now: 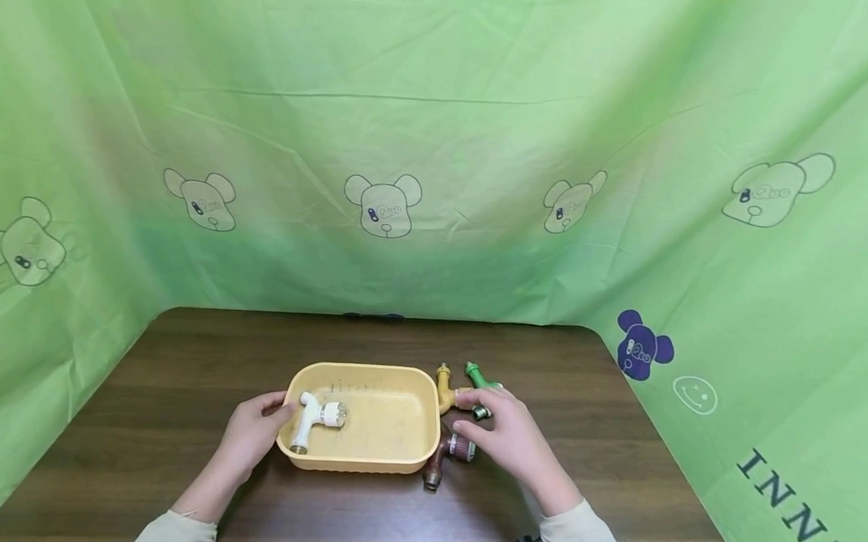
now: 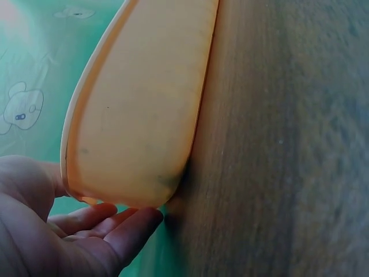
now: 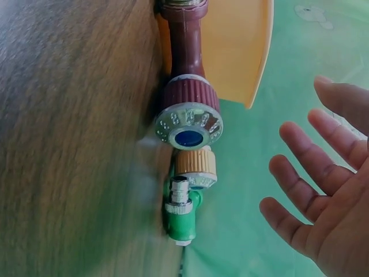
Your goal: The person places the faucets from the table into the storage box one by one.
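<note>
A pale yellow plastic basin stands on the table, and a white tap with a ribbed knob lies inside at its left end. My left hand holds the basin's left end, the thumb at the rim and the fingers against the outer wall. To the right of the basin are a yellow tap, a green tap and a dark red tap. My right hand hovers over these taps with its fingers spread and holds nothing. In the right wrist view the dark red tap's knob is nearest.
The brown wooden table has rounded far corners. Green cloth printed with bear heads hangs behind it and along both sides.
</note>
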`<action>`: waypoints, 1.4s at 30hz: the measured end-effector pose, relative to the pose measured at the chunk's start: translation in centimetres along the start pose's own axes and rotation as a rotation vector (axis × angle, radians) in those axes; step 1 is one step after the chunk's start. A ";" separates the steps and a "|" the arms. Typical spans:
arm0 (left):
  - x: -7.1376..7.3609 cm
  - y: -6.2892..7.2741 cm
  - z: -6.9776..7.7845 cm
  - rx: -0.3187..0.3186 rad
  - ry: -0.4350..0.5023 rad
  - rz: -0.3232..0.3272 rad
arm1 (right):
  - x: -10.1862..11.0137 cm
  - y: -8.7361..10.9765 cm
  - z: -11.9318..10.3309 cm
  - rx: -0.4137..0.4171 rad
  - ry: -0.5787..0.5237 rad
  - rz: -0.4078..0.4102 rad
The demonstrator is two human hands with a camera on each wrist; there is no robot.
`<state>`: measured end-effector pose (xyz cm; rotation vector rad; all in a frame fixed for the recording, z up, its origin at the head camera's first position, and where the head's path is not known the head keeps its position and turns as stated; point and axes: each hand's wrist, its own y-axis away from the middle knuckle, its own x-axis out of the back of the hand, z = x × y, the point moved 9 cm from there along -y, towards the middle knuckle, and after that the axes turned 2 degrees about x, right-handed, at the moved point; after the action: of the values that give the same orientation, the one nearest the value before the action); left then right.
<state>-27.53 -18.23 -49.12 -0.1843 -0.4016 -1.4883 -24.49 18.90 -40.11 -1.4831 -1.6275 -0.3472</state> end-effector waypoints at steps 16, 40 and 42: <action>-0.1 -0.1 -0.6 0.015 0.005 0.000 | -0.6 0.0 0.1 -0.029 -0.027 -0.002; 0.0 0.0 -0.6 0.020 0.012 -0.012 | -1.7 1.3 2.9 -0.149 0.022 -0.066; 0.0 0.0 -0.6 0.022 0.011 -0.010 | -1.9 1.4 3.0 -0.154 0.009 -0.078</action>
<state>-27.48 -18.45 -49.71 -0.1568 -0.4101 -1.4933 -24.68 20.11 -43.73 -1.5322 -1.6861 -0.5326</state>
